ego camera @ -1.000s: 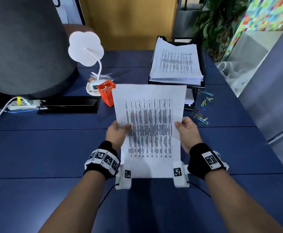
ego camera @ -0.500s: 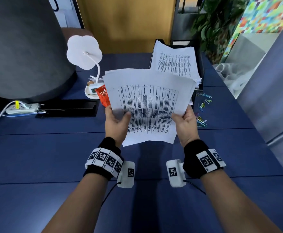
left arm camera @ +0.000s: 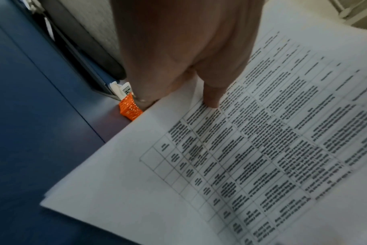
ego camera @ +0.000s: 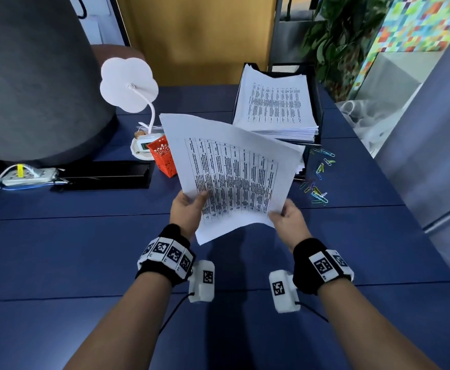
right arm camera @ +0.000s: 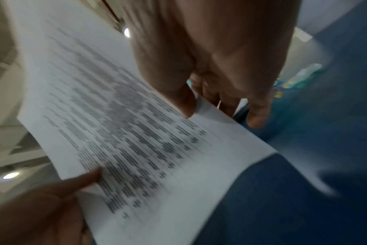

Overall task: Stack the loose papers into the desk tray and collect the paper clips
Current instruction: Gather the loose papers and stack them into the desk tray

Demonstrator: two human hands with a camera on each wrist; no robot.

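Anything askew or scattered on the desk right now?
Yes. Coloured paper clips lie scattered loose on the desk right of the desk tray. The held papers are tilted and fanned, edges not squared.

white flower-shaped lamp (ego camera: pixel 129 85); orange mesh basket (ego camera: pixel 164 156); power strip (ego camera: pixel 29 175); potted plant (ego camera: pixel 336 33)

orange basket (ego camera: pixel 164 156) and lamp (ego camera: pixel 129 85) left of tray (ego camera: pixel 316 102), desk (ego camera: pixel 58 249) open

A dark blue desk (ego camera: pixel 58 249) carried everything. On it lay a scatter of coloured paper clips (ego camera: pixel 316 193) just right of a black desk tray (ego camera: pixel 316 108), an orange mesh basket (ego camera: pixel 164 156), a white lamp base (ego camera: pixel 141 150), a power strip (ego camera: pixel 29 176) and a black flat box (ego camera: pixel 106 175).
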